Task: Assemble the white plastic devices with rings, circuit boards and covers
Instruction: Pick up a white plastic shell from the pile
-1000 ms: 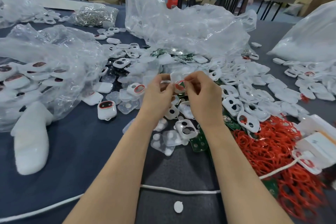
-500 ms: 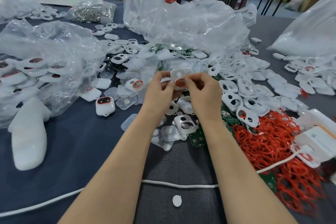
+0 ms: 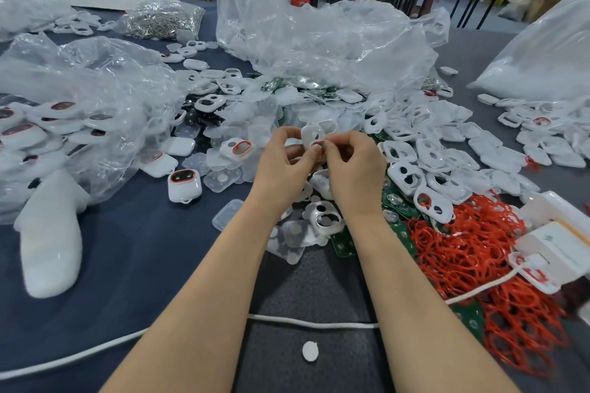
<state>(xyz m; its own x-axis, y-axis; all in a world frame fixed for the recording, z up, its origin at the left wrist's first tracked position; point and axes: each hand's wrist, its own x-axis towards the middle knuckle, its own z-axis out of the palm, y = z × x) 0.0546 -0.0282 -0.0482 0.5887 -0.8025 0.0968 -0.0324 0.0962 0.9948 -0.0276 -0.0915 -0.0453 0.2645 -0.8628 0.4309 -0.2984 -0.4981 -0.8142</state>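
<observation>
At the left, a clear bag (image 3: 95, 92) holds finished devices, and one assembled device (image 3: 184, 185) stands on the grey table (image 3: 127, 265) just beside it. At the centre, raised above the table, the left hand (image 3: 281, 166) grips a white cover (image 3: 311, 135) with curled fingers and thumb, while the right hand (image 3: 354, 169), touching the left, pinches a red ring (image 3: 318, 144) against the lower opening of that cover. To the right, loose covers (image 3: 402, 153) lie heaped, green circuit boards (image 3: 343, 244) show under their near edge, and a pile of rings (image 3: 463, 252) lies beside these
</observation>
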